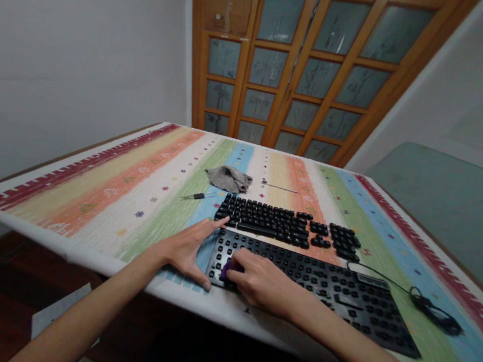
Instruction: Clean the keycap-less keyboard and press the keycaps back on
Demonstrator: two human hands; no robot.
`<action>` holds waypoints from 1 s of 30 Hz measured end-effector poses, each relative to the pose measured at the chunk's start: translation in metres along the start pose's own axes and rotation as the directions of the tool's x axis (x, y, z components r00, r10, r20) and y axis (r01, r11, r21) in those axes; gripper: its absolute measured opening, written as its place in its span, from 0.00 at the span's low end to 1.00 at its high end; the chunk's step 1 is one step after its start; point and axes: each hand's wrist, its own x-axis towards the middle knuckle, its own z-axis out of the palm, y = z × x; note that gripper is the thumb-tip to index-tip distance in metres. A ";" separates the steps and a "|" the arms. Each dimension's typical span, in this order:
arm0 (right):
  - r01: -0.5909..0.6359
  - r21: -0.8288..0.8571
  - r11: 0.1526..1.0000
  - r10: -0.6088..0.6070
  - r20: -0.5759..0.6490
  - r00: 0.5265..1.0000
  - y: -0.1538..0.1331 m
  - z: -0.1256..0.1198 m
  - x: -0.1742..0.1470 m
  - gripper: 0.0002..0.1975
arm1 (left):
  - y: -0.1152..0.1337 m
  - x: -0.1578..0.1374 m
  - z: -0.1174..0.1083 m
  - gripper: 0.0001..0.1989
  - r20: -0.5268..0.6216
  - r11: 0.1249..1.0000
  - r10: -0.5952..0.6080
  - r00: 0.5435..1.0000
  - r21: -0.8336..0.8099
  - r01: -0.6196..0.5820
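Observation:
A black keyboard base (312, 281) with its keycaps off lies slanted along the near side of the table. My left hand (187, 248) is open at its left end, thumb and forefinger spread wide, the thumb by the near left corner. The forefinger reaches the left end of the loose black keycaps (263, 220), which are laid out in keyboard order just beyond the base. My right hand (261, 282) is closed on a small dark purple piece (225, 270), pressed to the left part of the base. Most of that piece is hidden by my fingers, so its kind is unclear.
A crumpled grey cloth (229, 178) lies behind the keycaps, with a thin rod (283, 188) to its right. A small tool with a black middle (198, 196) lies at the left. The coiled keyboard cable (434, 310) rests at the right on the striped tablecloth (119, 188).

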 end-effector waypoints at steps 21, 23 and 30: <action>-0.037 0.031 0.999 0.040 -0.090 0.995 0.003 -0.005 -0.020 0.13 | -0.002 0.000 0.000 0.72 0.010 1.000 -0.007 1.000 0.022 0.007; -0.060 0.033 0.998 0.061 -0.006 0.998 -0.001 -0.002 -0.022 0.12 | -0.001 0.000 0.000 0.72 0.010 1.000 -0.007 1.000 0.018 0.007; -0.049 -0.016 0.999 0.050 0.097 0.994 -0.012 -0.006 -0.024 0.09 | 0.001 0.000 -0.001 0.71 0.006 1.000 -0.021 1.000 0.012 0.021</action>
